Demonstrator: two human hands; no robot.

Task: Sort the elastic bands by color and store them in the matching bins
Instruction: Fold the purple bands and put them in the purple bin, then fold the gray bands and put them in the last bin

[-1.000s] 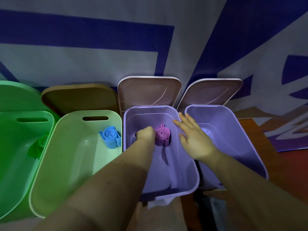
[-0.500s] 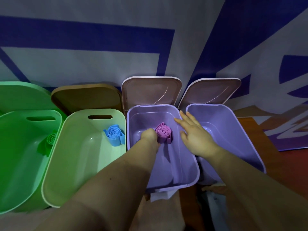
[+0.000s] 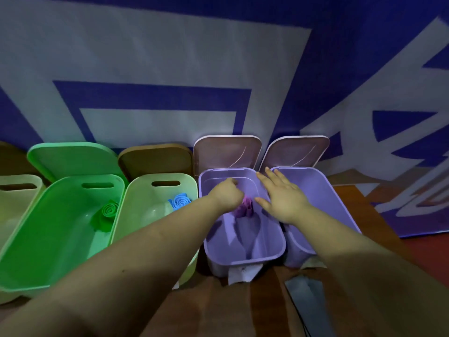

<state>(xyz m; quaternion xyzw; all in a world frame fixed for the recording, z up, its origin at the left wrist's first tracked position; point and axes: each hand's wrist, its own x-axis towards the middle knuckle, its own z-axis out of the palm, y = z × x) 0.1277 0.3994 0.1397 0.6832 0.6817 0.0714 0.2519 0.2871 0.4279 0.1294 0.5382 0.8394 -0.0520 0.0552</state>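
Head: purple band (image 3: 246,206) (rolled) in bin (image 3: 243,249).

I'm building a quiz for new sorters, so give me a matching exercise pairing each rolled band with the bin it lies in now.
Things:
1. green band
2. blue band
3. pink band

Places:
A. purple bin
B. bright green bin
C. pale green bin

Pairs: 1-B, 2-C, 3-A. The left hand partly hides the pink band.
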